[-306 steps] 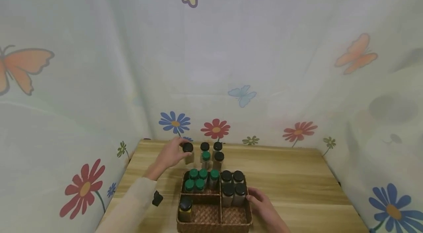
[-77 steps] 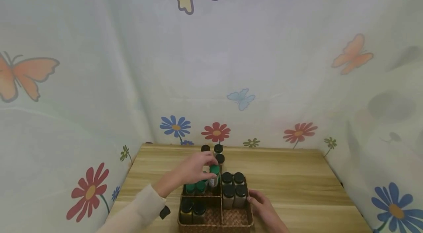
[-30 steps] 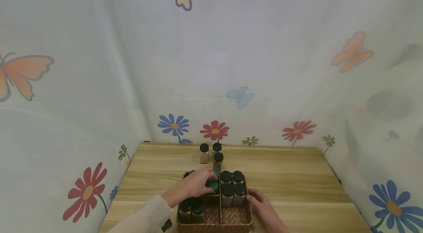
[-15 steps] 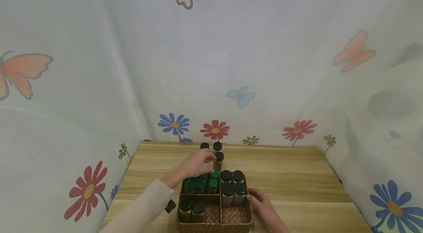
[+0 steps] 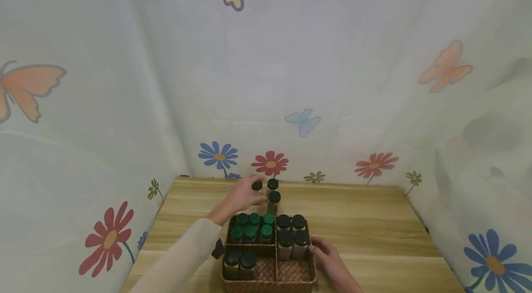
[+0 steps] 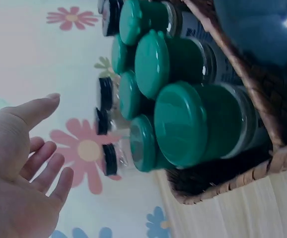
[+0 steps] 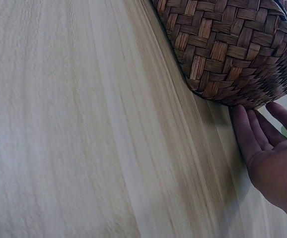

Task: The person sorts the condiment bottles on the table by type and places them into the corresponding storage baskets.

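In the head view my left hand is at the left one of three black-capped spice jars at the back, thumb and fingers either side of the jar. The left wrist view shows this hand with fingers spread and nothing gripped. My right hand touches the right side of a woven basket; its fingers lie nearly straight against the wall. Several green-capped jars fill the back left compartment. Several black-capped jars stand in the right one, and two in the front left.
Two more black-capped jars, one rear and one nearer, stand just right of my left hand. A small black object shows by the left sleeve. The wooden table meets a flowered cloth wall behind.
A black-capped jar has gone from the table into the front left compartment, then a green-capped jar into the back left one. My left hand let go and moved back to another jar.
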Tool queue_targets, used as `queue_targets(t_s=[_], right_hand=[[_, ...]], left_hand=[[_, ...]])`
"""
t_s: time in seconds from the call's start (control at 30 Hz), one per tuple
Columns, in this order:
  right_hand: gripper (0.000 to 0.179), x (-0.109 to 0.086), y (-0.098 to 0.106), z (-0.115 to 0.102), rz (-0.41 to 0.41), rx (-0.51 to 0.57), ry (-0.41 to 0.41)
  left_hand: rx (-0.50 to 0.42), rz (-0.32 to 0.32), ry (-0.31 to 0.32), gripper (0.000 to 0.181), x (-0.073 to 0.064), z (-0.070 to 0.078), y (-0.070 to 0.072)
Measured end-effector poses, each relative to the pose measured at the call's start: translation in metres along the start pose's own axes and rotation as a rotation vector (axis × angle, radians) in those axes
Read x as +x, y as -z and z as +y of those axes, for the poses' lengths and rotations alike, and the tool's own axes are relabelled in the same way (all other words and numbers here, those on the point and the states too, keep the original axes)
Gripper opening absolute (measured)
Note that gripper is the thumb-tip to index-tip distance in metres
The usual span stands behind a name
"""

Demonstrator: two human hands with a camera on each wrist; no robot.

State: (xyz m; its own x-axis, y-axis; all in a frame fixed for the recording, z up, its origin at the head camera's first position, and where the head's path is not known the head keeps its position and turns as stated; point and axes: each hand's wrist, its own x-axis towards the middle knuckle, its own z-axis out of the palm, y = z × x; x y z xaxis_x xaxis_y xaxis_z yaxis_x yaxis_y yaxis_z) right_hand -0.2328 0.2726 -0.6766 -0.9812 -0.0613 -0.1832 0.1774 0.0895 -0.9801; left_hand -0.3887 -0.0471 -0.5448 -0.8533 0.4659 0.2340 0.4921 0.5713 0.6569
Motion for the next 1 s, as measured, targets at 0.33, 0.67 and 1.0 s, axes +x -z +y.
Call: queue_targets(t_s=[0.33, 0.67, 1.0], right_hand=[[0.058, 0.0, 0.0, 0.001, -0.026, 0.018, 0.002], [0.058, 0.002, 0.0, 0.002, -0.028, 0.003, 0.003], [0.055, 0.002, 0.001, 0.002, -0.011, 0.018, 0.008]], left_hand=[[0.043, -0.036, 0.113, 0.084, 0.004, -0.03, -0.013], [-0.046, -0.053, 0.18, 0.086, 0.011, -0.046, -0.017], [0.029, -0.05, 0.165, 0.076, 0.018, -0.041, -0.022]])
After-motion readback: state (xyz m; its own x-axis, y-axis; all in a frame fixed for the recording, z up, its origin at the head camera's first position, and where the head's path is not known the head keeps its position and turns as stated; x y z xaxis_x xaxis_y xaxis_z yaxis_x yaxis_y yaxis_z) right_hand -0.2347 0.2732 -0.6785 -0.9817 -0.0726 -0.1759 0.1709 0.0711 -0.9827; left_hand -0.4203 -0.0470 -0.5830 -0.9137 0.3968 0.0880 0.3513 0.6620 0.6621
